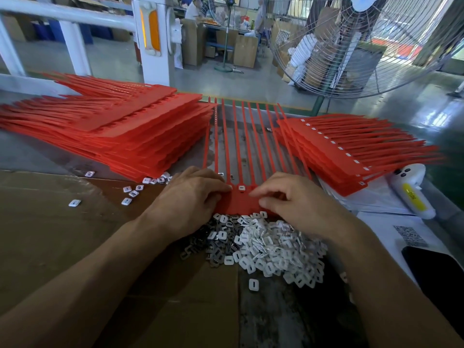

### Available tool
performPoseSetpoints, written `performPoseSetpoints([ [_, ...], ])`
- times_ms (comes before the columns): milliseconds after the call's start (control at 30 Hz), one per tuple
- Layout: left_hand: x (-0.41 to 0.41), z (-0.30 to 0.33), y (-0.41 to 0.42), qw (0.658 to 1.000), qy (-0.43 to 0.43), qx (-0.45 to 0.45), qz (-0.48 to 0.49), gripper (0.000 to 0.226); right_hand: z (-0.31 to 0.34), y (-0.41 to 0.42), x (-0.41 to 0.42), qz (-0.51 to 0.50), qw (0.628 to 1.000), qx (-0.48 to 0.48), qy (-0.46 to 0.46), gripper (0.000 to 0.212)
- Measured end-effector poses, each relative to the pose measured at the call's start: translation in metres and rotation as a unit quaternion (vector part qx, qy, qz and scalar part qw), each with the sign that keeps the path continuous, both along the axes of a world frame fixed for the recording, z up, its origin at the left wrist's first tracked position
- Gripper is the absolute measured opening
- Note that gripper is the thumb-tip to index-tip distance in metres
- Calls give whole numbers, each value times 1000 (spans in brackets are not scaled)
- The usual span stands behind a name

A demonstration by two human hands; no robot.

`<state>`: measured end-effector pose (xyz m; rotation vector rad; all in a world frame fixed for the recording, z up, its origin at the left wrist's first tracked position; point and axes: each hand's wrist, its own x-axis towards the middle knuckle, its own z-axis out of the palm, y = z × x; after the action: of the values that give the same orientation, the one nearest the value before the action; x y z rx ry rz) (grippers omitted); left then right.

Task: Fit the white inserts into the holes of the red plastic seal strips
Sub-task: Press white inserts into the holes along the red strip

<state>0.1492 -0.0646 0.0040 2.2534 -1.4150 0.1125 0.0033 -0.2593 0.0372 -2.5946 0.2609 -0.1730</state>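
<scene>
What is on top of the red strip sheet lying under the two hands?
One white insert sits in the red strip sheet. Left hand and right hand cover the other holes.
</scene>
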Motion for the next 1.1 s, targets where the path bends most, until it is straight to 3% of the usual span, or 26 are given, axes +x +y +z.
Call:
performPoseSetpoints([
  [67,1,-1,0,1000,1,-3,1,34,5,-7,-8,25,998,36,35,16],
  [167,1,-2,0,1000,5,-3,1,34,8,-11,-16,47,994,73,62,22],
  [400,2,-2,1,1000,6,-5,0,34,4,-4,-12,71,992,78,73,14],
  [633,2,-2,2,1000,7,-7,-1,34,6,-5,-13,70,992,100,36,1],
  [833,2,-3,3,1000,9,-5,-1,35,3,-6,-13,24,982,188,-20,3],
  [1100,3,-2,2,1000,13,-2,0,35,-1,-8,-10,-48,969,228,-86,14],
])
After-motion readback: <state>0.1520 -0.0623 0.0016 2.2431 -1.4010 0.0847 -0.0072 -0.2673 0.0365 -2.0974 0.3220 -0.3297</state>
